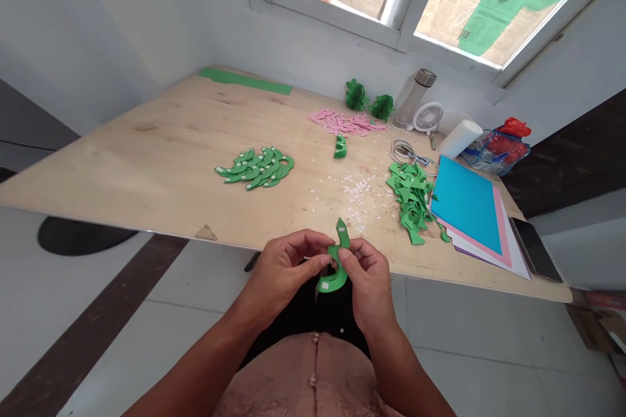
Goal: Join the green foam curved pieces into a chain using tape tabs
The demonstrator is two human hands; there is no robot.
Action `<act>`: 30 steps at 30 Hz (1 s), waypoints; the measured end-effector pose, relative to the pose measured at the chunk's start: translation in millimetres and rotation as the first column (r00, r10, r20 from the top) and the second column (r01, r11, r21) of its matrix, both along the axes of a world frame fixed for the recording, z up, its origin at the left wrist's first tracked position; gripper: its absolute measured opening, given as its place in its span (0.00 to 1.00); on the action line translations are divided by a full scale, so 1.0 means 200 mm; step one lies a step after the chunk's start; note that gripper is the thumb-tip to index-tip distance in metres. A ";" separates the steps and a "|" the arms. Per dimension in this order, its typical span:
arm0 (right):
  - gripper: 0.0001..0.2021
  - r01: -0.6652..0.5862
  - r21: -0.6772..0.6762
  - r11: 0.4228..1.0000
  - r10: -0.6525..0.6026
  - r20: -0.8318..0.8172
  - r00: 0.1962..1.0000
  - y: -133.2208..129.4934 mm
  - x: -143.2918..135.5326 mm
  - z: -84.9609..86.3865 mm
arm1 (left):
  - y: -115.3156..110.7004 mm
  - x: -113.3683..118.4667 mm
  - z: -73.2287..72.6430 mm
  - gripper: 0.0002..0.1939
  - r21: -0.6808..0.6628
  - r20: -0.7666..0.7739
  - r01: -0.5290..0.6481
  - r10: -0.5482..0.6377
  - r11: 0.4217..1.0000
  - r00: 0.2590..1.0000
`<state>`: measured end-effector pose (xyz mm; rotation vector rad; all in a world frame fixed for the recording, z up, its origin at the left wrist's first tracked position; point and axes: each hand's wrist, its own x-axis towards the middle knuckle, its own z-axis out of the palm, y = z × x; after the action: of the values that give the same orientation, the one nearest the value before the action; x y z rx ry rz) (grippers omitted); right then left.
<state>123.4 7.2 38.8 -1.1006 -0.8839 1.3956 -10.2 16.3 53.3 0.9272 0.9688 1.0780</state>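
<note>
Head view: green cutout [333,283] in right fingers, left fingers at its edge

Cutout is curved, with white squares on it; sits just off the near edge of the surface [161,137], over the lap, tip pointing far. One layer or several: can't tell. Right hand [369,273]: thumb pressed on it, fingers closed around its right side. Left hand [288,264]: thumb and fingertips narrow, touching its left side; can't tell if they grip.

Surface, left of centre: pile of green crescents [257,168], overlapping, also with white squares. Centre: small green stack [340,147], white bits [359,189] scattered nearer. Behind the stack: pink cutouts [342,122], then two green paper ornaments [356,96] near the wall.

Right: green scraps [411,195] beside a blue sheet [467,202], which lies on other sheets; dark phone [535,249] along their right side. Far right: bottle [413,98], small fan [428,117], white roll [460,139], clear bag [499,148] with red and blue contents. Far left: green strip [247,81] along the far edge.
</note>
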 end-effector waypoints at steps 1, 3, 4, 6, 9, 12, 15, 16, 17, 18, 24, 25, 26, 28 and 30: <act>0.04 0.002 0.000 1.000 -0.002 0.013 1.000 0.00 0.00 0.00 | 0.00 0.00 0.00 0.07 0.000 -0.006 -0.007 0.007 1.000 1.000; 0.05 0.008 0.002 1.000 -0.008 0.042 0.999 0.00 0.00 0.00 | 0.00 0.00 0.00 0.08 -0.008 -0.015 -0.018 0.017 1.000 1.000; 0.05 0.013 0.005 1.000 -0.014 0.058 0.998 0.00 0.00 0.00 | -0.01 0.00 0.00 0.08 -0.017 -0.020 -0.023 0.022 1.000 1.000; 0.05 0.024 0.013 1.000 -0.025 0.098 0.995 0.00 0.00 -0.01 | -0.01 0.00 0.01 0.10 -0.038 -0.028 -0.034 0.033 0.999 0.999; 0.06 0.022 0.036 0.999 -0.028 0.174 0.984 -0.01 0.00 -0.01 | 0.00 0.01 0.02 0.10 -0.064 -0.056 -0.047 0.044 0.997 0.997; 0.05 0.011 0.072 0.997 -0.028 0.240 0.970 -0.01 0.00 -0.02 | 0.01 0.02 0.03 0.07 -0.053 -0.095 -0.041 0.036 0.998 0.995; 0.05 -0.003 0.093 0.996 -0.024 0.285 0.958 -0.01 0.01 -0.02 | 0.01 0.02 0.03 0.07 -0.040 -0.103 -0.035 0.030 0.999 0.994; 0.05 -0.010 0.094 0.996 -0.018 0.298 0.954 -0.01 0.01 -0.02 | 0.01 0.01 0.03 0.07 -0.042 -0.101 -0.032 0.028 0.999 0.995; 0.06 -0.012 0.095 0.995 -0.018 0.313 0.950 -0.01 0.01 -0.02 | 0.01 0.01 0.03 0.07 -0.045 -0.098 -0.029 0.024 0.999 0.995; 0.06 -0.010 0.098 0.995 -0.023 0.328 0.945 -0.01 0.01 -0.02 | 0.01 0.01 0.02 0.07 -0.048 -0.097 -0.023 0.018 0.999 0.995; 0.08 -0.012 0.084 0.996 -0.020 0.370 0.929 -0.01 0.02 -0.03 | 0.01 -0.01 0.01 0.07 -0.063 -0.095 0.010 -0.016 0.998 0.995; 0.08 -0.016 0.080 0.997 -0.015 0.370 0.929 -0.01 0.02 -0.03 | 0.01 -0.01 0.01 0.07 -0.068 -0.094 0.010 -0.016 0.998 0.995; 0.08 -0.017 0.077 0.997 -0.012 0.368 0.930 -0.01 0.02 -0.03 | 0.01 -0.01 0.01 0.07 -0.073 -0.094 0.008 -0.015 0.997 0.995; 0.08 -0.018 0.075 0.997 -0.010 0.363 0.932 0.00 0.02 -0.03 | 0.01 -0.01 0.02 0.07 -0.078 -0.094 0.004 -0.012 0.997 0.995; 0.08 -0.021 0.079 0.997 -0.010 0.375 0.927 0.00 0.02 -0.03 | 0.02 0.00 0.03 0.09 -0.069 -0.100 0.007 -0.014 0.998 0.995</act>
<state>127.2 6.3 33.0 -1.3265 -1.2077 1.1582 -10.6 20.4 58.6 0.9367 1.0766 0.9909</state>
